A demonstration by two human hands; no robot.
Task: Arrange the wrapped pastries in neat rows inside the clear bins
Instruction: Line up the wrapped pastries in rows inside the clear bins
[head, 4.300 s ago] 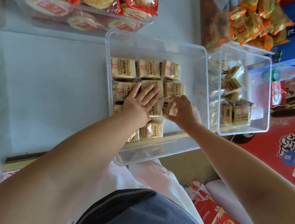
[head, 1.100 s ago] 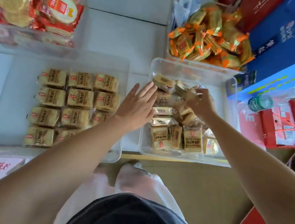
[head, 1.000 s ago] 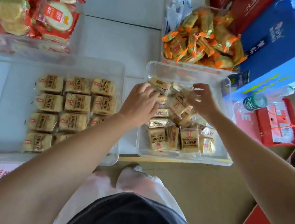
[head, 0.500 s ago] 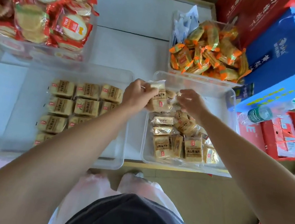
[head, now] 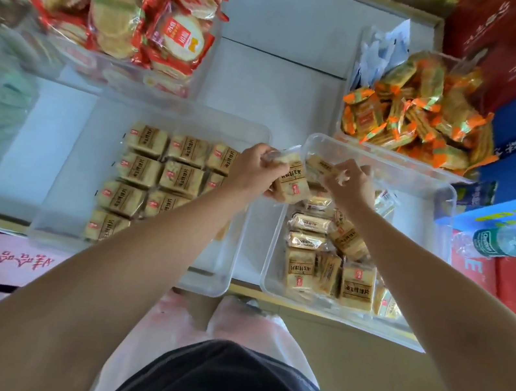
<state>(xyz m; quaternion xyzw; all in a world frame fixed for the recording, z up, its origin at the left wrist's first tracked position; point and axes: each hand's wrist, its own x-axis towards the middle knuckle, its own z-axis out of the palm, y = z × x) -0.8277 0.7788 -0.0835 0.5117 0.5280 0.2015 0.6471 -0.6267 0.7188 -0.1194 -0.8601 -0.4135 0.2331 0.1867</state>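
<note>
Hands both at near-left rim of right-side clear plastic bin [head: 419, 205]. L hand [head: 256, 169] curled round tan square wrapped pastry [head: 291, 183], held above gap btwn bins. R hand [head: 349, 185] fingers curled, pinching 2nd wrapped pastry [head: 318, 166] just beside it. Left-side clear plastic bin [head: 95, 140] has neat pastry rows [head: 164, 173], 3 across. Right-side bin holds loose pastry pile [head: 324, 257].

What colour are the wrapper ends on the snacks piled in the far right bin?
Bright orange, on the snacks; the head view, the only one, shows it.
</note>
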